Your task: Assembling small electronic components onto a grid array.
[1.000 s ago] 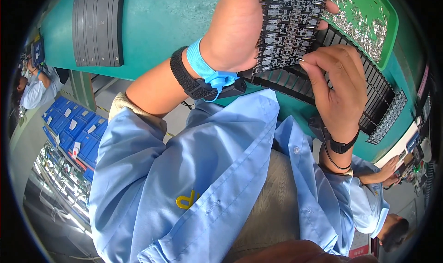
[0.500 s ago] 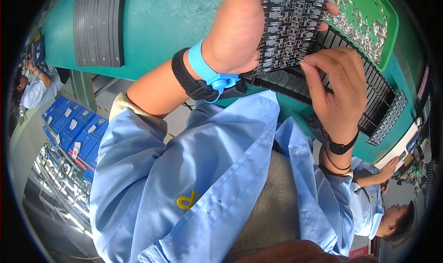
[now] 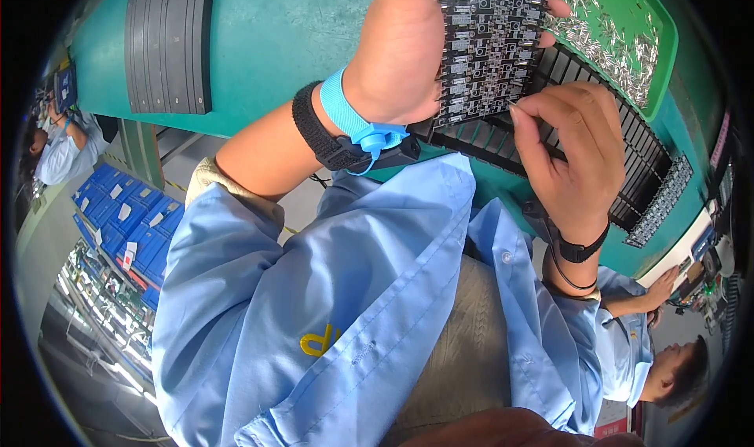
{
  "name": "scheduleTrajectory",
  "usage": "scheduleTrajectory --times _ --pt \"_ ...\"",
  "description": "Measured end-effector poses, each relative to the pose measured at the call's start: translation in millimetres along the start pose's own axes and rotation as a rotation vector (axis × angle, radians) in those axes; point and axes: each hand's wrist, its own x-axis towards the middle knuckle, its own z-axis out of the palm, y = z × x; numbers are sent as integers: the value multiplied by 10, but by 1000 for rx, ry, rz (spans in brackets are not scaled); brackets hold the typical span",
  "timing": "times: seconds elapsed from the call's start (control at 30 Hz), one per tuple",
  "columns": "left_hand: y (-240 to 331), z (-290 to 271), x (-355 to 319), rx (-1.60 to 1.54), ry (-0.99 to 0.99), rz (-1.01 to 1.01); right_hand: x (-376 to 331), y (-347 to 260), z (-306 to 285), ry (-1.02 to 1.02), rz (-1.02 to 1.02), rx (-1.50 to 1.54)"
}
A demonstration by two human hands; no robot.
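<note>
My left hand (image 3: 404, 58) is closed round a black circuit board panel (image 3: 491, 47), its fingertips showing past the panel's right edge. Rows of small printed boards cover the panel, and bright metal ends stick out along its left side. Thumb and forefinger of my right hand (image 3: 577, 153) pinch a tiny metal pin (image 3: 512, 103) at the panel's lower right corner. Whether the pin touches the board is too small to tell. Beneath both hands lies a black slotted rack (image 3: 491, 147), partly hidden by my right hand.
A green tray (image 3: 669, 54) of loose metal pins (image 3: 620, 62) stands at the far right. Another circuit board strip (image 3: 661, 202) lies by the rack's right end. Black ribbed plates (image 3: 169, 47) sit on the green table (image 3: 275, 39) at left. Co-workers (image 3: 624, 361) are at both sides.
The panel in my left hand has shifted slightly left and its tilt has changed a little. My right hand has hardly moved, still pinching by the corner.
</note>
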Motion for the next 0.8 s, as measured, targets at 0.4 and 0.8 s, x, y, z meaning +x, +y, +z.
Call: scheduleTrajectory --times 0.4,0.8 --pt "-13 -10 -12 -62 23 -5 -1 -16 6 41 19 1" --pt "-37 -3 -25 -62 44 38 14 -84 -19 43 95 41"
